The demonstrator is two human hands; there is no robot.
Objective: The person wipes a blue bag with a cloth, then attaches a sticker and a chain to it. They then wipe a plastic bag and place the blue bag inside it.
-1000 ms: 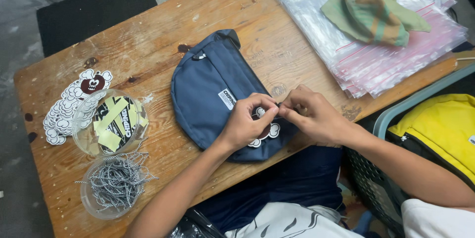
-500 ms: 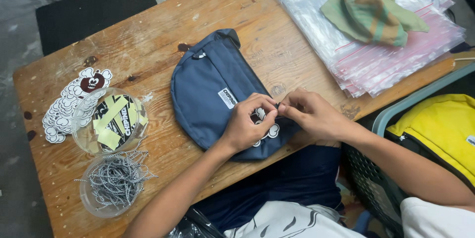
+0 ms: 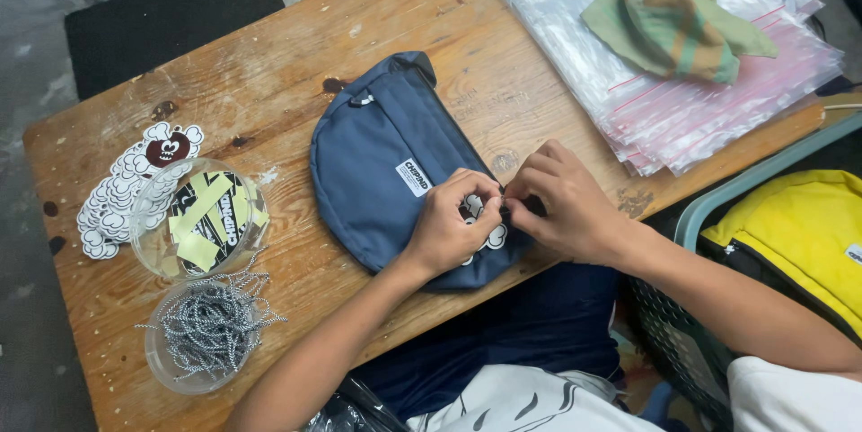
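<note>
Blue bag (image 3: 382, 167) sits mid-table (image 3: 296, 64). Left hand (image 3: 449, 230) and right hand (image 3: 561, 203) meet at its 4 o'clock corner, both curled nearly closed, fingertips pinching something tiny next to a white cloud-shaped tag (image 3: 485, 225); can't tell what exactly. String tub (image 3: 206, 333) at 8 o'clock.

Worn wooden table (image 3: 296, 55), stained and scratched, seen from above. Lying directly on it: a navy blue pouch bag (image 3: 382, 163) near the middle; a stack of clear zip bags (image 3: 682, 100) at the far right corner, with a folded green cloth (image 3: 673, 14) on top; a fanned pile of cloud-shaped stickers (image 3: 121, 194) at the left edge; beside these, a clear round tub of cards (image 3: 202, 216); and nearer the front edge, a clear round tub of ball chains (image 3: 206, 329).
</note>
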